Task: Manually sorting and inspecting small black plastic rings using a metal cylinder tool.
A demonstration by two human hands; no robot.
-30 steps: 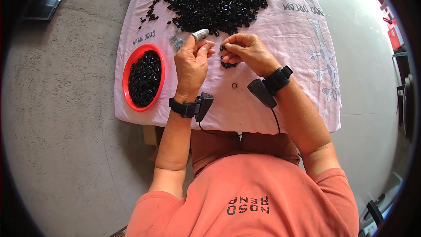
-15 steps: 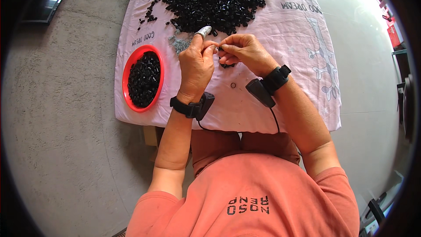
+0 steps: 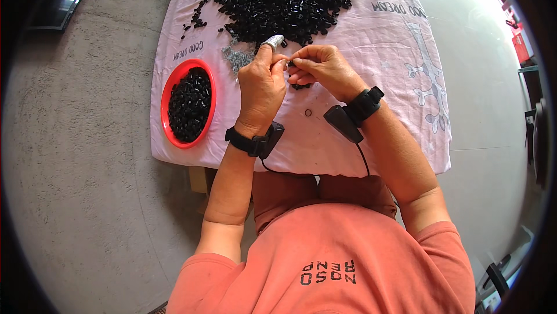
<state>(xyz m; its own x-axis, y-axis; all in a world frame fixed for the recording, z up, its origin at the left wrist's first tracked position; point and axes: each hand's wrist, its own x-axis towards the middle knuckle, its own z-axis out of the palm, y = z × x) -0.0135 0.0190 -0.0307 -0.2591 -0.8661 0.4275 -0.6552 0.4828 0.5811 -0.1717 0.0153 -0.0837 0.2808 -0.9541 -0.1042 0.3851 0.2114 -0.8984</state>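
At the upper left, a dark flat screen (image 3: 55, 15) shows over the grey floor (image 3: 87, 140). Next comes a red dish (image 3: 165, 106) filled with small black pieces, set on the near left part of a table (image 3: 336, 154) spread with pink printed cloth. Above the dish, a few loose black bits (image 3: 199, 23) lie scattered. To their right, grey fluffy strands (image 3: 235, 57) lie just beside the left hand (image 3: 262, 85), whose one finger wears a silvery wrap (image 3: 274, 41); its thumb and another finger meet at the tips, though I cannot tell whether they grip anything. Beyond, a broad heap (image 3: 270, 3) of black pieces covers the table's far part. Between the two hands sits one small black piece (image 3: 291, 64), pinched by the fingers of the right hand (image 3: 331, 70). Under that hand lie more black pieces (image 3: 300, 86), partly hidden, and nearer the person a thin dark ring (image 3: 308, 112) rests on the cloth. A black strap (image 3: 365, 107) circles the right wrist.
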